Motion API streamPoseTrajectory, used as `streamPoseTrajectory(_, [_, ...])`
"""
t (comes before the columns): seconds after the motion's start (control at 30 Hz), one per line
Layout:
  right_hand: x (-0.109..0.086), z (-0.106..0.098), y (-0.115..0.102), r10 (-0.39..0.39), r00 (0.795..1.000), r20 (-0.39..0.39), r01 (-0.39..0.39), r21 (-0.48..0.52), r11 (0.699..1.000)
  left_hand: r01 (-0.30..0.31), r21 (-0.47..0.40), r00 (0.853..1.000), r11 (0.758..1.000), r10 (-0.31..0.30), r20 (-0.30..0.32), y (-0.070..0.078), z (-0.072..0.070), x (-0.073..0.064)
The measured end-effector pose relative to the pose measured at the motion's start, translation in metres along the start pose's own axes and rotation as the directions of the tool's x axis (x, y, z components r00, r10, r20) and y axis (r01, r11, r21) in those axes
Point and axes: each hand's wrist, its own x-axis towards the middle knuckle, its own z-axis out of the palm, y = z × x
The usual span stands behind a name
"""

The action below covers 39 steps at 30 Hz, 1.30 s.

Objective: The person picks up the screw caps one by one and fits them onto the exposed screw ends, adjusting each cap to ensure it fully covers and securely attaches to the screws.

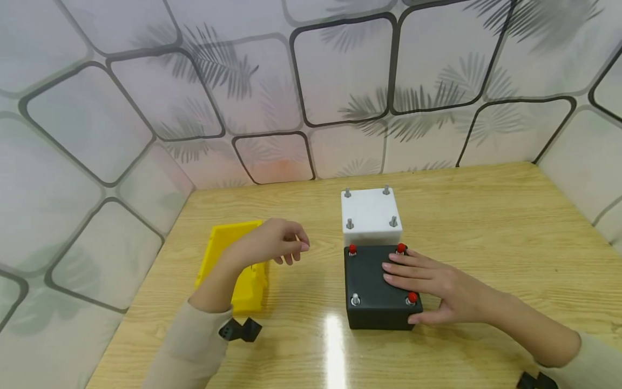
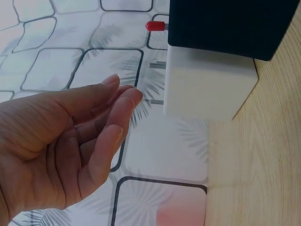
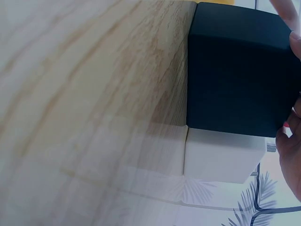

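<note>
The left hand (image 1: pixel 269 241) hides part of the yellow tray (image 1: pixel 249 298). The right hand (image 1: pixel 439 286), cut off by the right wrist view's edge, covers some of the black box (image 1: pixel 369 275), which hides the white box's (image 1: pixel 371 210) lower front.

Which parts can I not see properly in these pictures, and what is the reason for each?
Head view: part of the yellow piece, hidden behind the left hand and forearm.
Head view: the surface of the black box under the right hand.
Head view: the lower front of the white box, hidden by the black box.
Left wrist view: the black box, cut off by the top edge.
Right wrist view: the right hand, cut off by the right edge.
</note>
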Motion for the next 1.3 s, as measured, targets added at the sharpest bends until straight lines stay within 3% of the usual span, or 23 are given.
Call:
streamPoseTrajectory(0.57, [0.001,0.0,-0.001,-0.005,1.0,-0.004,0.005,-0.01,1.0,0.051,-0.04,0.998,0.998,-0.052,-0.02,-0.017,-0.007,-0.02])
streamPoseTrajectory(1.0, [0.002,0.0,-0.002,-0.015,1.0,-0.006,0.015,-0.008,1.0,0.109,0.012,0.993,0.994,-0.109,-0.038,-0.033,-0.015,-0.038])
streamPoseTrajectory(1.3, [0.001,0.0,0.0,-0.01,1.0,0.0,0.01,-0.003,1.0,0.152,0.003,0.986,0.988,-0.151,-0.068,-0.044,-0.025,-0.047])
